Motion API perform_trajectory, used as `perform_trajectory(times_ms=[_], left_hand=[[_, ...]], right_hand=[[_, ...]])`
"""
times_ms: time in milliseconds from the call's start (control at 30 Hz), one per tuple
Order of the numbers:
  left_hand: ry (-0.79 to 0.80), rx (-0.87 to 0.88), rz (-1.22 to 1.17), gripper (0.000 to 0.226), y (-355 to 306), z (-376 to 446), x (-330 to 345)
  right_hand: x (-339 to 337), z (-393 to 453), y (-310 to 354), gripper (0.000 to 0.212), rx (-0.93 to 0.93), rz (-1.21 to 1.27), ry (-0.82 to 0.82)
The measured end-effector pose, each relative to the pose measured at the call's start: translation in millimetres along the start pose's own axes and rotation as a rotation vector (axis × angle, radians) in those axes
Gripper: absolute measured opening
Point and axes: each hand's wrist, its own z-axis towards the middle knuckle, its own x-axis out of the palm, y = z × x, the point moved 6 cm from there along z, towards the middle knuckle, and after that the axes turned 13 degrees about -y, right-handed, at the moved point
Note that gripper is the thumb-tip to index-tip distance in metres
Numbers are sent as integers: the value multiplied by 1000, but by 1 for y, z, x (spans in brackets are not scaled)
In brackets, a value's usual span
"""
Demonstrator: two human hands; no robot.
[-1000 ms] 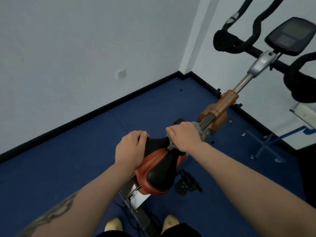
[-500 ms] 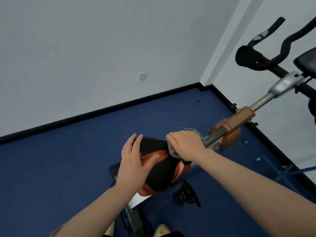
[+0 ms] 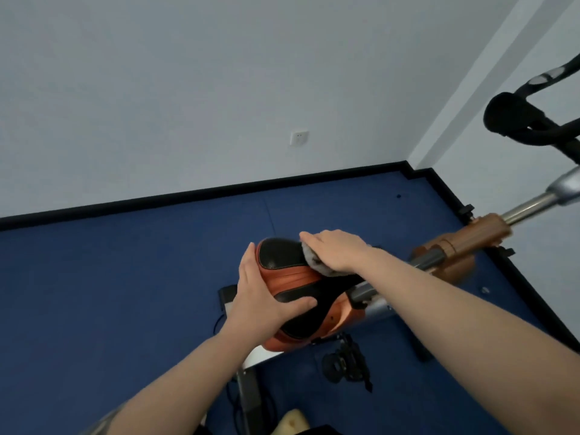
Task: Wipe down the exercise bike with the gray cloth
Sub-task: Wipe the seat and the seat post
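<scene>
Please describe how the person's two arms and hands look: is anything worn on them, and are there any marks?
Both forearms are bare, with no sleeves in view. The left hand and right hand wear no gloves, and no rings or watch show. A dark mark, perhaps a tattoo, shows on the left forearm at the bottom edge; its design is too blurred to tell.

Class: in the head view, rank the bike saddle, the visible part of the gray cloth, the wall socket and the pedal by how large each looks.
1. Bike saddle
2. Pedal
3. Gray cloth, mostly hidden under the right hand
4. Wall socket, though it sits farthest away
</scene>
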Motion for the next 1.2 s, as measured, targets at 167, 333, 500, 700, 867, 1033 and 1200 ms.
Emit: perform_trajectory(times_ms=[167,333,500,700,867,1033,1200], left_hand=[[-4,-39,-23,147,0,0,3],[-12,-101,-25,158,4,-1,3],[62,-208,-14,146,6,-7,3],[149,-220,27,92,13,-7,1],[229,-213,-52,72,18,-6,7],[267,-185,-16,82,15,-5,7],[282,-226,21,86,15,-5,3]], right_hand=[[-2,3,3,68,80,-124,5],[-1,-8,47,51,-101,155,-126],[-9,-5,35,58,-24,120,-10],[-10,-23,98,32,-527,219,-120],[-10,0,94,40,-346,184,88],[-2,-11,122,41,-610,-38,-26],[-4,10,95,38,-162,127,-29]])
